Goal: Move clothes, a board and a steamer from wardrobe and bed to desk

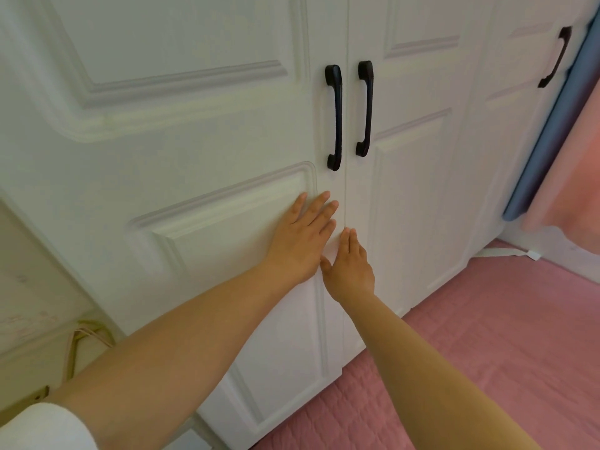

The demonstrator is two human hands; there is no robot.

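White wardrobe [201, 131] doors closed, left hand [300, 237] and right hand [350, 271] flat, fingers [328, 206] straight, no writing.

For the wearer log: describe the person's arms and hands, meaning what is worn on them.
Both forearms are bare, and the left hand and right hand wear no gloves, rings, watch or bracelets. A white sleeve shows at the lower left, on the left arm.

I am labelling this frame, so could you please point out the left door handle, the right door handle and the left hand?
left door handle [336, 116], head view, middle of its black bar.
right door handle [366, 108], head view, middle of its black bar.
left hand [300, 241], head view, back of the hand.
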